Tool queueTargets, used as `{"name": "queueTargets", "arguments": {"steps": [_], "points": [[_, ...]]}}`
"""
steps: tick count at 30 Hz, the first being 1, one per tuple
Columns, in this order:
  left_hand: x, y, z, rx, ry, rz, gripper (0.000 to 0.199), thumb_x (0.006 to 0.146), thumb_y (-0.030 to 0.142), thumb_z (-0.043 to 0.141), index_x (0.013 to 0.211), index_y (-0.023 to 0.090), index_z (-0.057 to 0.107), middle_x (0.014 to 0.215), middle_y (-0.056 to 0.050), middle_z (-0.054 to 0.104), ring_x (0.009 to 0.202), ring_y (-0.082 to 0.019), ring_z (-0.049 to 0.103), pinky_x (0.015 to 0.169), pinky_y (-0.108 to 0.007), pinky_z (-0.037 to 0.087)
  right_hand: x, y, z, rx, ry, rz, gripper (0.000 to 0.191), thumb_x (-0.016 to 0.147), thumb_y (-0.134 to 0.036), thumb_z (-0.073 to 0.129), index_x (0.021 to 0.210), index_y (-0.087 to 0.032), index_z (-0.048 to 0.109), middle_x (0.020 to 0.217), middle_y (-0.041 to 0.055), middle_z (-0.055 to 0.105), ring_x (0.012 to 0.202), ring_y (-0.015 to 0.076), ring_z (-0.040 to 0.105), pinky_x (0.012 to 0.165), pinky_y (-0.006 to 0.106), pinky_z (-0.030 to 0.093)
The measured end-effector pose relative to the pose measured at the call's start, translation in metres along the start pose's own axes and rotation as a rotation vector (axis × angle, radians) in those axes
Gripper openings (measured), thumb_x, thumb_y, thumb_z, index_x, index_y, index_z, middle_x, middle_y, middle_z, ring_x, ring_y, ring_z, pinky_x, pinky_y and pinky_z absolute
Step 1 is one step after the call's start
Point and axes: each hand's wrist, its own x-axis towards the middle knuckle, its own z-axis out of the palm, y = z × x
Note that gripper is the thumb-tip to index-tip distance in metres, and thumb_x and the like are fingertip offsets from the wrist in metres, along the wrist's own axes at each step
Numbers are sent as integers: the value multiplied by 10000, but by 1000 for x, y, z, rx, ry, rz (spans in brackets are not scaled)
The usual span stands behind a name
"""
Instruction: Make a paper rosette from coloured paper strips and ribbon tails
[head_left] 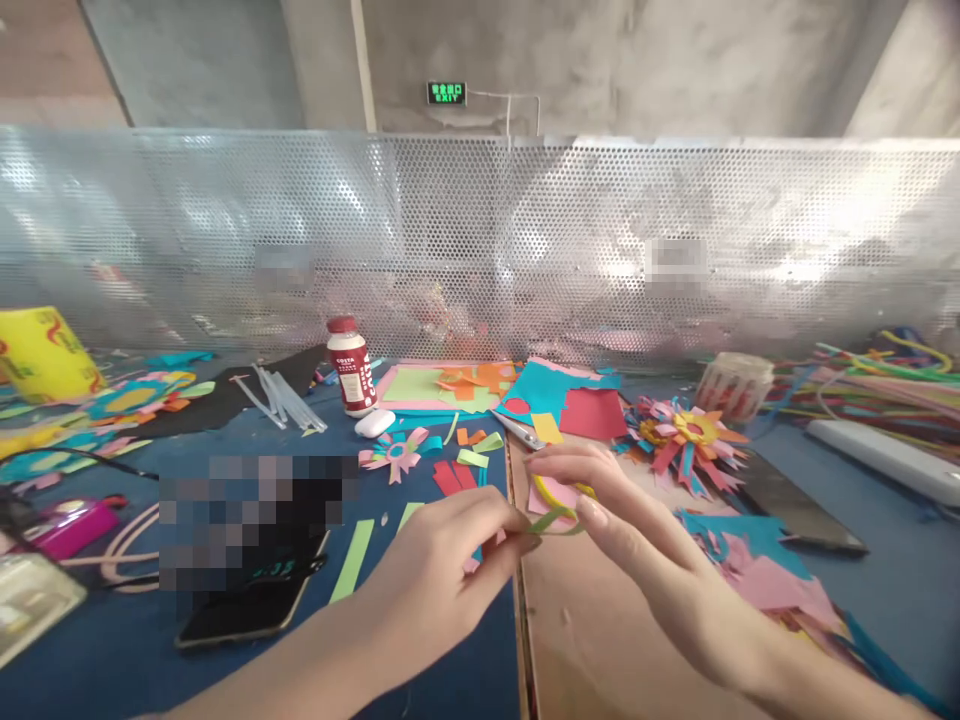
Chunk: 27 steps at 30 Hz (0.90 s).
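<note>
Paper strip [551, 519], green | likely handling light, pliant, crease-prone; ends suiting hold | left hand [466, 540] is pinching left end | right hand [643, 528] is curving nearby, grip unclear

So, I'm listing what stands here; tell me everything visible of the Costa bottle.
The Costa bottle looks like plastic: a dark red cap, in place, a white shoulder, and a dark red body with white lettering and a pale panel. It stands upright on the blue tabletop, in front of the perforated screen. A rounded white case lies by its base; whether they touch is unclear. Neither of the person's hands touches it. Its contents are hidden.
</note>
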Motion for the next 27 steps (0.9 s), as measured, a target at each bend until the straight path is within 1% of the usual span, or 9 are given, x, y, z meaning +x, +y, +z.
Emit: {"name": "queueTargets", "arguments": {"steps": [3, 5, 7, 9, 10, 12, 14, 19, 27], "points": [[4, -3, -1, -251, -22, -245, 197, 876, 316, 477, 774, 179, 576, 650, 20, 550, 568, -102, 498, 511, -205, 376, 16, -7, -9, -40, -121, 36, 356, 851, -412, 538, 1187, -305, 491, 1210, 36, 520, 1151, 217, 461, 987, 404, 379], [7, -5, -3, -451, -56, -357, 238, 868, 371, 480, 760, 174, 561, 661, 23, 542, 561, -94, 484, 504, -197, 370, 27, -8, -11, -72, -164, 41, 423, 809, -411, 597, 1203, -295, 499, 1196, 45, 546, 1119, 228, 491, 974, 413, 387], [10, -8, -3, -602, -92, -424, 254, 853, 385, 496, 736, 165, 543, 659, 25, 538, 536, -82, 457, 486, -190, 351, 36, -8, -11, -74, -141, 72, 385, 827, -438, 560, 1181, -289, 536, 1175, 46, 574, 1086, 225, 516, 937, 388, 408], [11, -12, -4, -672, -114, -460, 260, 839, 385, 514, 718, 156, 535, 642, 25, 537, 514, -75, 432, 470, -188, 327, 46, -8, -8, -42, -99, 156, 346, 862, -483, 475, 1089, -254, 602, 1046, 54, 637, 943, 201, 578, 806, 329, 458], [12, -13, -4, -682, -116, -468, 260, 836, 385, 517, 718, 154, 536, 638, 24, 537, 508, -74, 425, 467, -189, 319, 50, -8, -6, -18, -103, 215, 379, 873, -511, 430, 1002, -221, 637, 927, 62, 664, 808, 181, 598, 697, 298, 467], [12, -15, -5, -664, -99, -459, 260, 838, 384, 507, 722, 154, 540, 637, 20, 543, 511, -78, 430, 472, -195, 318, 58, -6, -3, 39, -155, 324, 470, 867, -557, 397, 792, -166, 646, 668, 51, 637, 530, 125, 527, 495, 257, 394], [12, -17, -6, -629, -66, -439, 245, 844, 366, 493, 724, 157, 536, 660, 12, 561, 533, -88, 455, 491, -204, 337, 65, -2, 0, 107, -214, 369, 477, 851, -556, 438, 668, -147, 602, 555, 21, 564, 427, 81, 419, 424, 238, 303], [10, -18, -6, -436, 14, -358, 215, 845, 321, 472, 713, 164, 537, 708, -9, 594, 625, -130, 525, 589, -245, 391, 71, 15, -1, 387, -222, 357, 337, 802, -460, 591, 701, -139, 582, 591, -18, 487, 480, 61, 380, 463, 222, 265], [9, -11, -10, -288, 9, -339, 230, 843, 289, 452, 675, 164, 546, 662, -14, 597, 629, -145, 549, 579, -245, 388, 66, 26, 2, 434, -198, 347, 323, 794, -434, 613, 685, -135, 558, 574, -33, 423, 507, 74, 345, 483, 236, 238]]}}
